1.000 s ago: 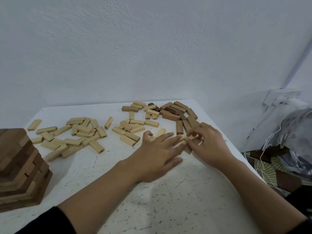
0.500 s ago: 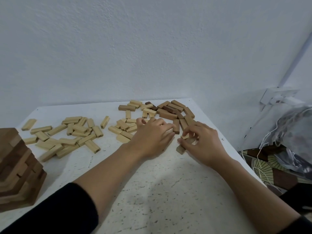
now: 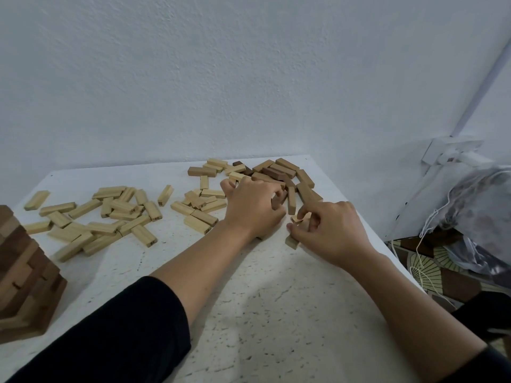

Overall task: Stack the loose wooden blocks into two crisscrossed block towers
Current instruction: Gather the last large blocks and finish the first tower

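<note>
Left hand: we see the left hand [image 3: 253, 205] reaching to the near edge of the darker heap, thumb stuck out to the side, fingers curled down over a brown block [image 3: 277, 201] whose end shows between them.
Right hand: the right hand [image 3: 329, 230] sits just beside the left, forefinger and thumb pinching a small pale block [image 3: 297, 218]; a second pale piece [image 3: 292, 242] lies on the table against the thumb.
Loose blocks: we count two scatters, the pale blocks [image 3: 110, 217] spread flat across the left and middle of the table, several with printed numbers on their ends, and the brown blocks [image 3: 282, 170] heaped at the far right corner.
Tower: one finished tower [image 3: 25, 275] of crisscrossed layers stands at the left edge, partly out of view, well apart from both hands.
Table: a white speckled table [image 3: 249, 313] carries everything and meets a pale wall [image 3: 249, 78].
Beside the table: we note a grey bag [image 3: 481, 205] with a white cord to the right.
Sleeve: a black sleeve [image 3: 124, 335] covers the left forearm.
</note>
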`<control>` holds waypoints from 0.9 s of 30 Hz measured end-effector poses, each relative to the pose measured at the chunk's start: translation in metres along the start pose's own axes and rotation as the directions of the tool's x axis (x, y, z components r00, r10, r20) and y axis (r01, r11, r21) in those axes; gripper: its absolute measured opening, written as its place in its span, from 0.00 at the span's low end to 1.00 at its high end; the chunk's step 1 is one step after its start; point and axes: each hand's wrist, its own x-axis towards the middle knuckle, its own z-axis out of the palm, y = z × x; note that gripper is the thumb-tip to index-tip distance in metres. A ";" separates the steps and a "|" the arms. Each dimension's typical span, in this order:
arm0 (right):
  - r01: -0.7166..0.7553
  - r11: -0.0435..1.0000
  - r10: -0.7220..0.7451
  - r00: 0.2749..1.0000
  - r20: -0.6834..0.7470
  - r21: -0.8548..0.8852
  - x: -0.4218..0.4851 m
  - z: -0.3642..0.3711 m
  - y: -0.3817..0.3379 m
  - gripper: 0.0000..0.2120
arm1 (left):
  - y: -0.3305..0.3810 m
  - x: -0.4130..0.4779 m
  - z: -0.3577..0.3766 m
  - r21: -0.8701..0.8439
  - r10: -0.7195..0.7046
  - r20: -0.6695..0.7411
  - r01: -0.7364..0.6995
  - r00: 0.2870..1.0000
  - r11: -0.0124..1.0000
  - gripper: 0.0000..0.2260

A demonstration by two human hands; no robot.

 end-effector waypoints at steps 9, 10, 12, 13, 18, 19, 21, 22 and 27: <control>0.022 0.999 -0.020 0.999 0.042 -0.039 -0.007 0.000 -0.013 0.09 | -0.006 -0.014 -0.028 -0.007 0.012 -0.058 -0.013 0.998 1.000 0.07; 0.018 1.000 -0.017 0.999 0.048 -0.026 -0.007 0.000 -0.014 0.10 | -0.010 -0.019 -0.034 -0.051 0.011 -0.056 -0.014 0.998 0.999 0.06; 0.026 0.999 -0.027 0.998 0.065 0.021 -0.009 0.001 -0.016 0.10 | -0.019 -0.033 -0.049 -0.166 0.005 -0.042 -0.012 0.999 0.986 0.07; 0.038 0.998 -0.041 0.997 0.072 0.044 -0.009 0.002 -0.016 0.10 | -0.022 -0.043 -0.058 -0.211 -0.006 -0.025 0.000 1.000 0.978 0.11; 0.109 0.980 -0.129 0.985 0.116 0.167 -0.013 0.006 -0.023 0.08 | -0.050 -0.100 -0.085 -0.202 -0.049 0.050 0.058 0.998 0.978 0.11; 0.128 0.975 -0.150 0.982 0.118 0.181 -0.014 0.007 -0.025 0.09 | -0.054 -0.109 -0.087 -0.200 -0.061 0.071 0.074 0.996 0.977 0.12; 0.164 0.962 -0.195 0.972 0.131 0.217 -0.016 0.012 -0.033 0.09 | -0.062 -0.126 -0.091 -0.182 -0.087 0.118 0.108 0.989 0.977 0.13; 0.180 0.955 -0.216 0.967 0.136 0.235 -0.017 0.014 -0.037 0.10 | -0.065 -0.132 -0.093 -0.162 -0.093 0.139 0.115 0.986 0.980 0.14; 0.270 0.918 -0.322 0.935 0.149 0.291 -0.022 0.026 -0.057 0.08 | -0.078 -0.152 -0.099 -0.085 -0.096 0.203 0.116 0.974 0.990 0.13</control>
